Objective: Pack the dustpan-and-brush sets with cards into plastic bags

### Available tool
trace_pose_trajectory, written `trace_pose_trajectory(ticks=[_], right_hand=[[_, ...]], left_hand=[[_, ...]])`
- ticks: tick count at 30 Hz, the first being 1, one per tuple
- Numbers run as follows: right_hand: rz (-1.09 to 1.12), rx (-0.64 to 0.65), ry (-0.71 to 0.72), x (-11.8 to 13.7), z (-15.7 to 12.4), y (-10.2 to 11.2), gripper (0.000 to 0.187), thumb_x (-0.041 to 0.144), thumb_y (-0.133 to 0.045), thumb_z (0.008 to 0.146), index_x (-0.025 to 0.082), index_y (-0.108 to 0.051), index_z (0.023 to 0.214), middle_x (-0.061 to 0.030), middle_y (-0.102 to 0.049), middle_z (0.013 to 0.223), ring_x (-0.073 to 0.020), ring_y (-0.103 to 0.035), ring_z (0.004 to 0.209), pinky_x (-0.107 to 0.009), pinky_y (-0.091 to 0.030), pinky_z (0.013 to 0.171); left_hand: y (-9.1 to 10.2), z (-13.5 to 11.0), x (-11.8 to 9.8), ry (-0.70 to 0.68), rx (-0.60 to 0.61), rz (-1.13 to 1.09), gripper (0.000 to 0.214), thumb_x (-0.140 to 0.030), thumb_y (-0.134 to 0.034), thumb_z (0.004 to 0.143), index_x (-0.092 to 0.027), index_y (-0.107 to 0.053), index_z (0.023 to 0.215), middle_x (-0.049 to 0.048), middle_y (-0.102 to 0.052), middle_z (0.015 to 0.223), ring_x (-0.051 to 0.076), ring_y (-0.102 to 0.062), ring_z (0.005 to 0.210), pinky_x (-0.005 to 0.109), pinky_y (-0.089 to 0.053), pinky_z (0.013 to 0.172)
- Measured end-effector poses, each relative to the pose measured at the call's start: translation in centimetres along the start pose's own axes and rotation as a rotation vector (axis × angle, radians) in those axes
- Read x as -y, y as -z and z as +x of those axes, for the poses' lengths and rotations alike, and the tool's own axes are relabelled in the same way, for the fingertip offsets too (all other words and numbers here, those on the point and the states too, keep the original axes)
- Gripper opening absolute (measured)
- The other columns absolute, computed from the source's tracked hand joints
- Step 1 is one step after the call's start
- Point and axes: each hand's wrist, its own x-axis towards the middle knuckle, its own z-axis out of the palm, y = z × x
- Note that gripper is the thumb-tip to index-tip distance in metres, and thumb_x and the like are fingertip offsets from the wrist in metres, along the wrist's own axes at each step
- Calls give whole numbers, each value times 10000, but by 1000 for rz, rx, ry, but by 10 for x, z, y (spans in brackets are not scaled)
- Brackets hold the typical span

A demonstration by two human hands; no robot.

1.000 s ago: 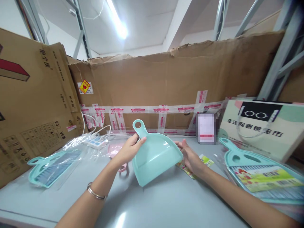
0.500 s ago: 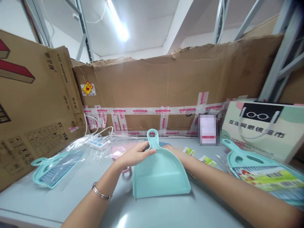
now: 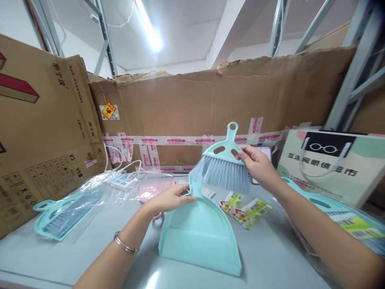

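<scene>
A mint-green dustpan point(image 3: 201, 233) lies on the grey table with its handle pointing away from me. My left hand point(image 3: 168, 197) grips that handle, fingers closed around it. My right hand point(image 3: 258, 166) holds a mint-green hand brush point(image 3: 225, 164) with grey bristles by its right side, lifted above the far end of the dustpan, bristles pointing down. Two printed paper label cards point(image 3: 245, 206) lie on the table just right of the dustpan.
A bagged brush point(image 3: 61, 213) lies at the left. A bagged brush set point(image 3: 345, 216) lies at the right in front of a paper bag with a glasses print point(image 3: 331, 160). A power strip point(image 3: 122, 182), a pink dustpan point(image 3: 150, 190) and cardboard walls point(image 3: 210, 108) stand behind.
My right hand has come out from behind the dustpan holding the hand brush, raised above it. The dustpan has settled flat on the table, still held at the handle by my left hand.
</scene>
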Motion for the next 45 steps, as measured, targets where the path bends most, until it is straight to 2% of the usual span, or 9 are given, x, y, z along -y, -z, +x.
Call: trace_pose_trajectory(ticks=[2, 5, 10, 16, 20, 28, 31, 36, 45], right_hand=[[79, 169, -54, 10, -12, 13, 315, 468, -483, 766, 196, -603, 870, 8, -508, 633, -133, -458, 567, -256, -369, 548], [143, 231, -119, 23, -28, 21, 339, 498, -507, 746, 211, -600, 900, 20, -483, 620, -120, -434, 547, -243, -337, 509], [95, 382, -138, 29, -53, -7, 263, 438, -448, 780, 207, -561, 833, 14, -513, 629, -136, -475, 580, -257, -366, 551], [-175, 232, -1, 14, -83, -51, 194, 304, -337, 853, 213, -506, 881, -41, -589, 818, -201, -544, 811, -336, -409, 727], [-222, 109, 90, 6, -93, -63, 133, 272, -350, 852, 209, -465, 831, -71, -552, 851, -215, -514, 838, -365, -416, 751], [-84, 144, -10, -3, -84, -62, 148, 312, -477, 787, 200, -487, 882, -63, -518, 888, -208, -518, 873, -398, -420, 817], [200, 332, -210, -5, -71, -55, 352, 429, -540, 751, 198, -519, 1016, -57, -588, 911, -192, -548, 867, -361, -440, 794], [596, 697, -481, 4, -60, -47, 485, 568, -623, 628, 149, -612, 873, -14, -616, 701, -140, -552, 643, -291, -438, 638], [236, 535, -339, 4, -58, -56, 345, 472, -564, 663, 159, -476, 547, 55, -361, 486, -68, -316, 480, -228, -241, 467]], left_hand=[[-2, 2, 4, 34, -22, -30, 265, -340, -591, 737, -246, -651, 978, 28, -678, 976, 219, -607, 965, 315, -493, 778], [-4, 4, 8, 132, -62, -41, 250, -318, -582, 740, -253, -655, 970, 29, -671, 1019, 229, -597, 992, 342, -483, 811], [-8, 7, 9, 197, -106, -105, 338, -422, -514, 789, -238, -619, 1053, 37, -626, 1120, 238, -548, 1063, 373, -422, 907], [-20, 12, 9, 84, -120, -111, 491, -530, -361, 845, -173, -555, 1120, 66, -561, 1188, 219, -480, 1113, 326, -359, 957], [-29, 15, 10, 33, -123, -19, 432, -486, -445, 821, -148, -546, 1072, 69, -583, 1074, 212, -500, 1023, 314, -373, 912], [-35, 15, 11, 11, -128, 125, 352, -442, -373, 860, -167, -544, 998, 39, -597, 951, 187, -512, 929, 292, -380, 855], [-38, 14, 9, -10, -92, 150, 352, -432, -343, 873, -179, -523, 1039, 47, -597, 993, 186, -522, 919, 284, -387, 830], [-43, 9, 1, 24, -37, 267, 350, -447, -298, 883, -204, -499, 1034, 42, -613, 946, 189, -552, 847, 294, -395, 798], [-44, 7, 0, 69, -12, 368, 328, -437, -263, 892, -206, -452, 1030, 63, -623, 940, 207, -572, 855, 307, -400, 789]])
